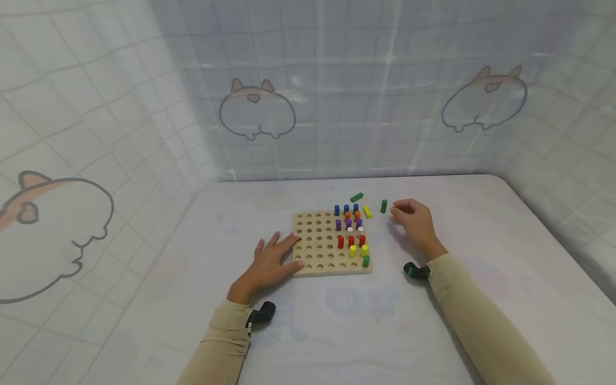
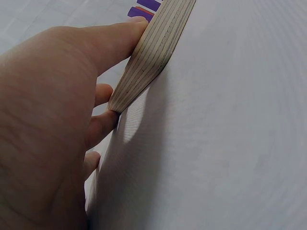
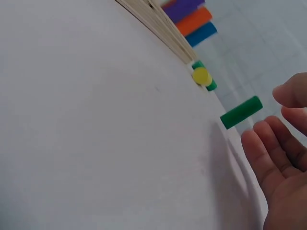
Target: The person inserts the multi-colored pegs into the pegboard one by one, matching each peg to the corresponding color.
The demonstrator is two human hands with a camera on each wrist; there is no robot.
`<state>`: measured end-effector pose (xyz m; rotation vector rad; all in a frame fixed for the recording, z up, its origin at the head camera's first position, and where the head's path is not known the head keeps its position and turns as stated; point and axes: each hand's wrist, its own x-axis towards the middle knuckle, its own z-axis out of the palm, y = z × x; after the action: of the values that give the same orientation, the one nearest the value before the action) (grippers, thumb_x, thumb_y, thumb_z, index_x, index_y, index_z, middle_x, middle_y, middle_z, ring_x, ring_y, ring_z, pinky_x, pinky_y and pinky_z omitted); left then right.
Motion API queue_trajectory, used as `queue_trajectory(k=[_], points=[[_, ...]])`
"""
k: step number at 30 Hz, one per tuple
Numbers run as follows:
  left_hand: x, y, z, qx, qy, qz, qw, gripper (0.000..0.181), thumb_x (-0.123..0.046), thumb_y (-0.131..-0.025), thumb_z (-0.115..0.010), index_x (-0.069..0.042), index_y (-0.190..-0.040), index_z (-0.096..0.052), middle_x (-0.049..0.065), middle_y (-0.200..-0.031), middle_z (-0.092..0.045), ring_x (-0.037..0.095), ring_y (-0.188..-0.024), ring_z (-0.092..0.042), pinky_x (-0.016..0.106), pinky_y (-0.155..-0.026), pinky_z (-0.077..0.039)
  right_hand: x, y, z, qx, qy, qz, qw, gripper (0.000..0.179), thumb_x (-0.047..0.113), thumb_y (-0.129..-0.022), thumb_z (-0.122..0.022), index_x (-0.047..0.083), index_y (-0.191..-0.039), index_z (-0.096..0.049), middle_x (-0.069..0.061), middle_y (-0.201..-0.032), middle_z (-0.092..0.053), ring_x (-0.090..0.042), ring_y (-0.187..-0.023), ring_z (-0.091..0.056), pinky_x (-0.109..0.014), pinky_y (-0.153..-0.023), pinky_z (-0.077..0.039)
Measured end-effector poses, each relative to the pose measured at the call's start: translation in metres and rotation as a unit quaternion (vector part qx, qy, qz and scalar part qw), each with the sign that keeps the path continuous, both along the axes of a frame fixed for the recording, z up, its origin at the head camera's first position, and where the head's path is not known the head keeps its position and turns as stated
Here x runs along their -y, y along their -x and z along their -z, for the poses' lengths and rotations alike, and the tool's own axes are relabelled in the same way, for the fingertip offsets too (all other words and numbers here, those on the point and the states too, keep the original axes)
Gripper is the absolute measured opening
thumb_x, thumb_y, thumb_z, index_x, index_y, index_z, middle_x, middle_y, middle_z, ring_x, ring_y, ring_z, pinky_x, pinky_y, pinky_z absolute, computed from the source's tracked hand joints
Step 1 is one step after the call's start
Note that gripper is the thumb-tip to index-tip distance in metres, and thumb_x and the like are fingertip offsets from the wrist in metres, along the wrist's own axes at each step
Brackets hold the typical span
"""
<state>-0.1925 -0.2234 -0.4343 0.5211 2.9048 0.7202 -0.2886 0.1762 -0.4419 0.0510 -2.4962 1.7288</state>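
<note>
My left hand (image 1: 270,264) rests with spread fingers against the left edge of a wooden pegboard (image 1: 314,271). Its thumb lies at the near left corner, on the board's top edge in the left wrist view. My right hand (image 1: 415,220) hovers right of the board, thumb and fingers apart and holding nothing. Just left of its fingertips stands a green peg (image 1: 384,206); the right wrist view shows a gap between that peg (image 3: 241,112) and the fingers. Behind the board's far right corner lie another green peg (image 1: 356,197) and a yellow peg (image 1: 367,212).
Coloured pegs stand in the board's right side: blue (image 1: 337,210), orange (image 1: 357,215), purple (image 1: 338,225), white (image 1: 361,229), red (image 1: 340,242), yellow (image 1: 353,251) and green (image 1: 366,261). Left of them are bare holes. A white cloth (image 1: 327,331) covers the table; curtains (image 1: 337,149) surround it.
</note>
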Motion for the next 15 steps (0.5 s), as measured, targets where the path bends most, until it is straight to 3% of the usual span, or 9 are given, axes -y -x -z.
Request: queue_trajectory(k=[7, 15], points=[[-0.002, 0.0, -0.001, -0.007, 0.0, 0.001, 1.0, 0.08, -0.061, -0.094, -0.057, -0.02, -0.159, -0.034, 0.001, -0.162, -0.03, 0.036, -0.152, -0.008, 0.065, -0.115, 0.006, 0.004, 0.019, 0.004, 0.029, 0.0, 0.012, 0.9995, 0.04, 0.032, -0.098, -0.067, 0.007, -0.129, -0.061, -0.01, -0.119, -0.063, -0.024, -0.104, -0.06, -0.032, -0.089, -0.052], [-0.002, -0.001, -0.001, -0.004, -0.001, 0.001, 1.0, 0.08, -0.06, -0.094, -0.058, -0.02, -0.158, -0.034, 0.001, -0.162, -0.03, 0.035, -0.152, -0.008, 0.065, -0.115, 0.007, 0.012, 0.029, 0.008, 0.027, -0.015, 0.006, 0.9995, 0.041, 0.031, -0.099, -0.066, 0.007, -0.131, -0.061, -0.012, -0.124, -0.061, -0.026, -0.112, -0.057, -0.04, -0.096, -0.051]])
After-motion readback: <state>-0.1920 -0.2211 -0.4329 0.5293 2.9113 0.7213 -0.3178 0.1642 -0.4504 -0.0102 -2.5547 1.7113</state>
